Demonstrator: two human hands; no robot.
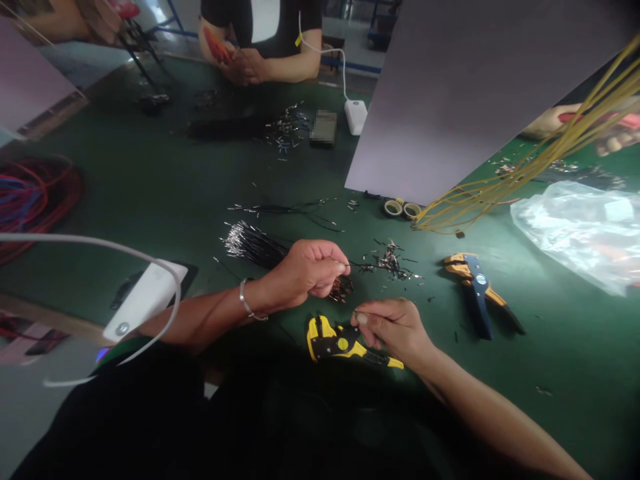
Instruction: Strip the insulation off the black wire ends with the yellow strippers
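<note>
- On the green table, close to the near edge, the left hand is curled shut, thumb and fingers pinching the end of a thin black wire that runs a little way to the right from the fingertips.
- Under and behind that hand lies a bundle of black wires, their bare ends fanned out toward the left; whether the hand also grips the bundle cannot be told.
- The right hand is closed in a pinch, fingertips together just above the head of a yellow wire stripper lying flat on the table; what it pinches is too small to make out, and its palm touches or overlaps the tool's handles.
- Between the hands and further right, short wire offcuts are scattered loose on the table.
- A second stripper with orange and blue handles lies well to the right, untouched.
- At the right edge sits a clear plastic bag, crumpled; its contents cannot be made out.
- Two small tape rolls stand beside a grey board, with yellow wires trailing down next to them.
- Across the table another person's hands are clasped together.
</note>
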